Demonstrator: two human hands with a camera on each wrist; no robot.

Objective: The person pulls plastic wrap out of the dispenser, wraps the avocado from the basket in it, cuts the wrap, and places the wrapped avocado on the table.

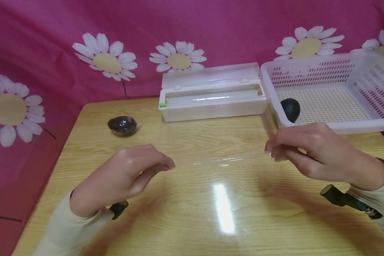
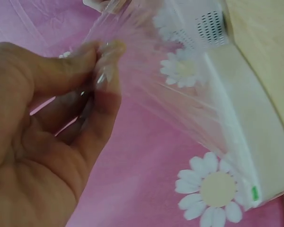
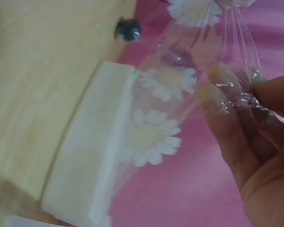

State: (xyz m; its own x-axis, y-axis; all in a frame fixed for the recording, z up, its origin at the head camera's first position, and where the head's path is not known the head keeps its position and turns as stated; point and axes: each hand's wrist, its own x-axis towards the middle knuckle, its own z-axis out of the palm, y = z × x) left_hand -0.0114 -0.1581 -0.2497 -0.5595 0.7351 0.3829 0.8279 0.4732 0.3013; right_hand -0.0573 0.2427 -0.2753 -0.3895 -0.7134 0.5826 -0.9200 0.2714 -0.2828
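Note:
Clear plastic wrap point(image 1: 222, 161) spans the space between both hands above the wooden table, faint except for its shiny creases. One end is pinched between thumb and fingers of my left hand point(image 1: 124, 174). My right hand point(image 1: 323, 153) pinches the other end, the film bunched at its fingertips in the right wrist view. From both hands the wrap spreads toward the white dispenser box point(image 1: 214, 111), whose lid stands up over a roll point(image 1: 211, 97). Whether the film still joins the roll I cannot tell. A dark avocado-shaped item point(image 1: 123, 126) in shiny film lies beyond my left hand.
A white slotted basket point(image 1: 270, 90) stands at the back right, just beyond my right hand, with one dark avocado point(image 1: 290, 109) inside near its left wall. Behind the table point(image 1: 195, 220) hangs a magenta cloth point(image 1: 224, 28) with daisies.

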